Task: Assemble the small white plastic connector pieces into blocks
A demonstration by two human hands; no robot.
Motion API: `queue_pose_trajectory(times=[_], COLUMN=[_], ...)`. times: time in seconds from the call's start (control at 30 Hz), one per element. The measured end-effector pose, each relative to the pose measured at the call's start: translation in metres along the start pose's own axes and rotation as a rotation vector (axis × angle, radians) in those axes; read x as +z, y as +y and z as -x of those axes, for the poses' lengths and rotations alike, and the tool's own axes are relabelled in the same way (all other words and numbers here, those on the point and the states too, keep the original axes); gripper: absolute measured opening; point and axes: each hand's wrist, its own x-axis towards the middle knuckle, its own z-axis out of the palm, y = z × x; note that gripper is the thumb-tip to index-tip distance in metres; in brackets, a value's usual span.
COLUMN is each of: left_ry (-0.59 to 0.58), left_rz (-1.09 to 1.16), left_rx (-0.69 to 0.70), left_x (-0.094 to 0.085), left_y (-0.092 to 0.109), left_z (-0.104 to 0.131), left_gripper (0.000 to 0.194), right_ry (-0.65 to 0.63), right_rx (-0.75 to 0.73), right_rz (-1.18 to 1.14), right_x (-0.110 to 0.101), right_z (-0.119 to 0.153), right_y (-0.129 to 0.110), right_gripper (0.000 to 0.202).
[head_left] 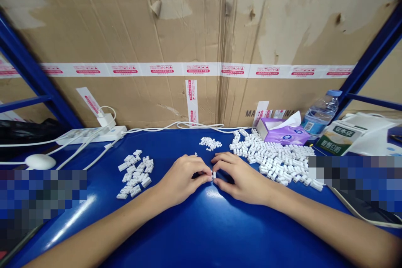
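Observation:
My left hand [187, 177] pinches a small white plastic part [214, 174] between thumb and index fingertip. From the other side, my right hand [236, 177] has its curled fingers and thumb closed at the same part; whether it is one piece or two is too small to tell. Just beyond my left knuckles lies a tiny loose white piece [196, 154]. A small heap of tiny white pieces [211, 143] sits farther back. Left of my left hand is a loose group of white block-shaped parts [135, 176], and a larger pile of similar parts [279, 161] spreads right of my right hand.
A purple tissue box [284, 132], a plastic bottle [320, 113] and a printed carton [341, 136] stand at the back right. White cables run from a power strip [94, 135] at the back left. Cardboard [157, 100] walls the blue table's [188, 234] far edge.

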Motion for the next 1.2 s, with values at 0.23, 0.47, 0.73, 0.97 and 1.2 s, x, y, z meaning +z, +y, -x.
queue_pose_trajectory(times=[0.23, 0.47, 0.73, 0.97, 1.2], left_ry=[-0.016, -0.038, -0.034, 0.097, -0.007], left_rz=[0.041, 0.017, 0.018, -0.093, -0.237], left_rx=[-0.019, -0.055, -0.068, -0.180, -0.091], left_x=[-0.001, -0.002, -0.002, -0.013, -0.021], left_y=[0.005, 0.006, 0.005, -0.004, -0.025], left_z=[0.001, 0.000, -0.001, -0.006, -0.006], left_gripper=[0.012, 0.012, 0.011, 0.036, 0.028], right_ry=[0.003, 0.009, -0.004, -0.011, 0.001], right_rx=[-0.008, -0.026, -0.010, 0.001, -0.007], right_rz=[-0.009, -0.016, -0.017, 0.003, 0.012], right_x=[-0.001, -0.001, -0.001, -0.002, -0.002], right_z=[0.000, -0.001, -0.001, 0.000, 0.000], right_y=[-0.001, -0.002, -0.001, -0.003, -0.003], right_gripper=[0.012, 0.015, 0.015, 0.013, 0.013])
